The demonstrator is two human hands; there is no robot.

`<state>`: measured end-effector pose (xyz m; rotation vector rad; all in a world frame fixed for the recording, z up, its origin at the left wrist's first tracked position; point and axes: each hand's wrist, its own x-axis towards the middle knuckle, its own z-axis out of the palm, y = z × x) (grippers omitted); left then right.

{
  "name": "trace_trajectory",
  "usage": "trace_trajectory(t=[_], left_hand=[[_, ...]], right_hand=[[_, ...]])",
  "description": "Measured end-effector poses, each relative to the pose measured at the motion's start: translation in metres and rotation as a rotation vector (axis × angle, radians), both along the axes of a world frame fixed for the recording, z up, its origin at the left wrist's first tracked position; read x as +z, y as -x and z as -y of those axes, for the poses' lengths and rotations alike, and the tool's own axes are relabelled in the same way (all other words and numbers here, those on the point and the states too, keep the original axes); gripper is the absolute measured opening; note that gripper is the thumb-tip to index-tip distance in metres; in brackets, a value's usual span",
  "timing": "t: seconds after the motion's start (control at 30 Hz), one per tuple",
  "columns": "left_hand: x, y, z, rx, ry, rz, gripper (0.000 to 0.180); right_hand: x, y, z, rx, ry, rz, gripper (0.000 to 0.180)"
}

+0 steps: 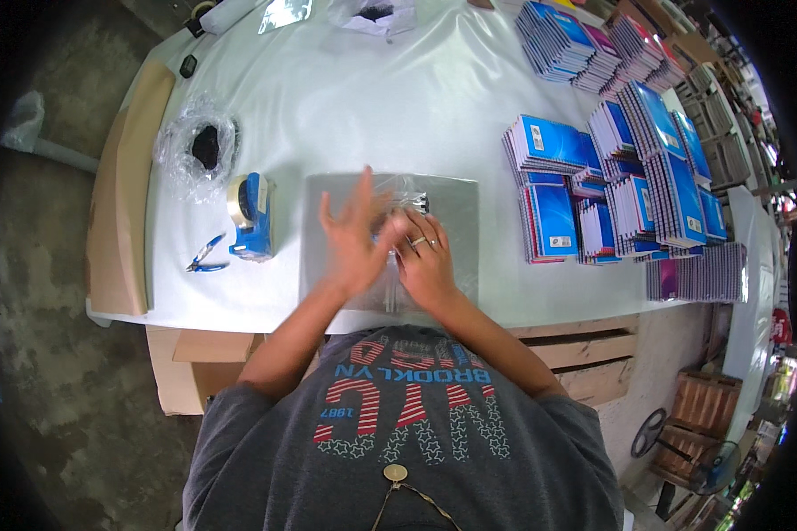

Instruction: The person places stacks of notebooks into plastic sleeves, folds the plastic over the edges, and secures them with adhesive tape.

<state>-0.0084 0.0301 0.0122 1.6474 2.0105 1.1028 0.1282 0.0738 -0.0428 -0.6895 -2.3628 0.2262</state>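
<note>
Under the left hand [354,243], fingers spread and blurred, and the bent-fingered right hand [426,258], which looks nearer, I see a grey plastic sheet [460,232], seemingly longest side to side, though whether either grips it I cannot tell.

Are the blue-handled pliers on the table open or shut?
Open: the pliers lie with their two handles spread apart in a V. The jaws are too small to tell.
</note>
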Motion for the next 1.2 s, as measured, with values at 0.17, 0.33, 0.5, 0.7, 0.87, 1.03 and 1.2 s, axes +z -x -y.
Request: trace_trajectory(t=[0.17,0.33,0.5,0.7,0.87,1.03,1.2], left_hand=[[-0.002,0.04,-0.049,0.021,-0.144,-0.338,0.06],[0.007,0.034,-0.049,-0.109,0.045,-0.094,0.014],[-0.013,0.015,-0.018,-0.145,-0.171,-0.084,0.017],[-0.013,-0.005,0.01,-0.104,-0.173,-0.378,0.02],[-0.004,0.033,0.032,0.242,-0.186,-0.242,0.024],[-0.034,0.194,0.097,0.906,0.321,0.042,0.04],[-0.039,0.223,0.1,0.682,0.751,0.737,0.04]], right_hand=[[0.006,0.007,-0.009,0.017,-0.074,-0.063,0.038],[0.009,0.007,-0.009,-0.019,-0.093,-0.077,0.033],[-0.005,0.009,-0.006,-0.003,0.003,-0.244,0.041],[-0.005,0.01,-0.009,-0.013,0.274,-0.348,0.056],[-0.011,0.002,-0.013,0.058,0.256,-0.275,0.056],[-0.012,0.005,-0.014,0.041,0.189,-0.251,0.049],[-0.015,0.006,-0.014,0.062,0.241,-0.258,0.04]])
